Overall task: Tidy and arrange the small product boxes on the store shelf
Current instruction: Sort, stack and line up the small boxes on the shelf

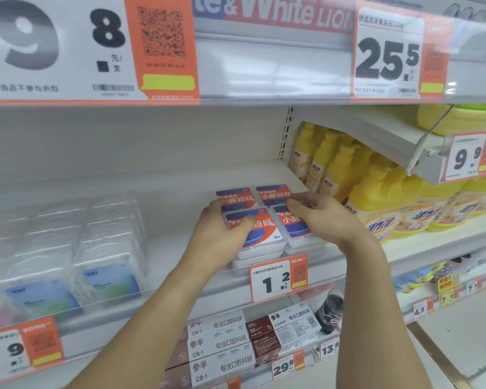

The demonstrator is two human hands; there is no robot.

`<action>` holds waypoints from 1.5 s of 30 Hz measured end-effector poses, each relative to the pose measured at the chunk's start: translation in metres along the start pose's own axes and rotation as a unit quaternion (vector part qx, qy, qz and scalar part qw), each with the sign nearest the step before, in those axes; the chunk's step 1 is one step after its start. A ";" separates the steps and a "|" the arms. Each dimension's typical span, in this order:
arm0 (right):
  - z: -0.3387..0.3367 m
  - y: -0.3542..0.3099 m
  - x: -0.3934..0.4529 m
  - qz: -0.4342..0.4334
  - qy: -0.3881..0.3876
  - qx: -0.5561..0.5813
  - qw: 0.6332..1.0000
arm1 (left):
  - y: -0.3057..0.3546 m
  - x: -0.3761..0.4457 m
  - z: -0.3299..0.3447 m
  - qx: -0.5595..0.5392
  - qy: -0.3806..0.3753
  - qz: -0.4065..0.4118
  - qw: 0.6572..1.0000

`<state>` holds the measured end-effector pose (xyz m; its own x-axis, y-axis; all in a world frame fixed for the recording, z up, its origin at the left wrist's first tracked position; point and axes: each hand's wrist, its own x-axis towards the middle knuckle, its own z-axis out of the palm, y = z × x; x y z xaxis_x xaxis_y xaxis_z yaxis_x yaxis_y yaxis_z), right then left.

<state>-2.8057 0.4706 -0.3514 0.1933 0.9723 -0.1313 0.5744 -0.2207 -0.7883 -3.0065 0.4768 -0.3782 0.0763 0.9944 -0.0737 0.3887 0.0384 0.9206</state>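
Note:
Small clear plastic boxes with red and blue labels stand in stacks on the white shelf (180,197), two stacks in front and two behind. My left hand (222,234) grips the front left stack (264,231), thumb laid over its top label and fingers down its left side. My right hand (320,217) grips the front right stack (295,223), thumb on the top label. The rear left stack (236,196) and rear right stack (274,192) show just beyond my fingers, untouched.
Stacks of clear cases (107,248) with blue cards fill the shelf's left part. Yellow pump bottles (376,197) crowd the right. A price tag (278,279) hangs on the shelf's front rail below the boxes. Boxed goods (222,346) lie on the lower shelf.

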 end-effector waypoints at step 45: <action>-0.030 -0.008 -0.038 0.019 -0.061 -0.165 0.984 | -0.004 -0.051 0.011 0.173 0.010 0.085 0.981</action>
<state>-2.7938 0.4334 -0.3220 0.1354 0.9603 -0.2441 0.7997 -0.2514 -0.5453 -3.0022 0.4253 -0.3822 0.1509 0.9853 0.0805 0.6604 -0.1611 0.7334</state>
